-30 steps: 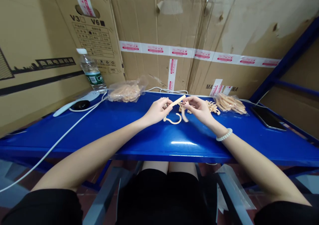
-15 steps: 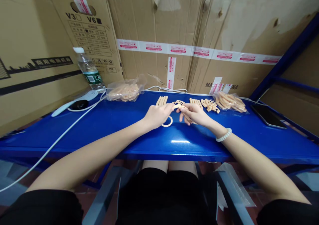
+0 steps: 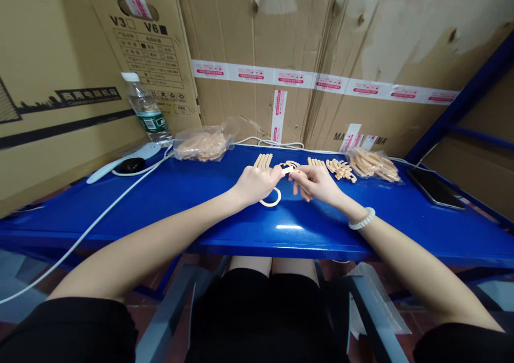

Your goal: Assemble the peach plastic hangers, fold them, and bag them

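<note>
A pale, wood-coloured strip (image 3: 286, 170) is held level between the left hand (image 3: 255, 183) and the right hand (image 3: 315, 182), its ends covered; below lies a curved pale piece (image 3: 279, 197), partly hidden.

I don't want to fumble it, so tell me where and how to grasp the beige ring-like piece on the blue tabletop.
Probably pinch the beige ring-like piece by its exposed right bend, from above and the right: it looks flat, with open space inside the curve, while the bare left hand hides its upper left.
</note>
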Demonstrator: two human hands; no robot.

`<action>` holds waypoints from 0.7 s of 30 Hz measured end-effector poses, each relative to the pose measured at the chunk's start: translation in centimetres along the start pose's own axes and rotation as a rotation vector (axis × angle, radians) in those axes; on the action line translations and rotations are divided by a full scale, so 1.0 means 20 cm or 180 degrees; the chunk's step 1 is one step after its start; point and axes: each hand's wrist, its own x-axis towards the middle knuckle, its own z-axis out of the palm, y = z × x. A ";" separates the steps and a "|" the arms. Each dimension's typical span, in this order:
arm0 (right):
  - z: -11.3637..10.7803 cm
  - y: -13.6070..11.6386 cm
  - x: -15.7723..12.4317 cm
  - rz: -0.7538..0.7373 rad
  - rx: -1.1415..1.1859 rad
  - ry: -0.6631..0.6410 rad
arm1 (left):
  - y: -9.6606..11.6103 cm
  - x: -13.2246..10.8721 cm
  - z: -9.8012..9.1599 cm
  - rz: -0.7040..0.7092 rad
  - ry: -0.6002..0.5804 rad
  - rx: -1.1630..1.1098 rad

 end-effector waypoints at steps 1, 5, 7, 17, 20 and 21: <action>0.00 -0.01 0.00 -0.0067 -0.0108 0.0099 | 0.00 0.00 0.00 0.0015 -0.0003 0.0068; 0.01 -0.03 -0.02 -0.0320 -0.0499 0.0421 | -0.01 0.01 -0.01 0.0014 -0.0026 0.0301; 0.01 -0.04 -0.02 -0.0429 -0.0645 0.0503 | -0.01 0.01 0.00 -0.0043 -0.0038 0.0415; -0.09 0.01 0.03 -0.0416 -0.0486 0.0420 | -0.02 0.03 -0.03 -0.0442 -0.0057 0.0463; -0.26 0.01 0.04 -0.0431 -0.0509 0.0810 | -0.05 0.03 -0.04 -0.0638 -0.0113 0.0122; -0.33 0.02 0.04 -0.0455 -0.0581 0.0971 | -0.06 0.04 -0.04 -0.0702 -0.0161 -0.0041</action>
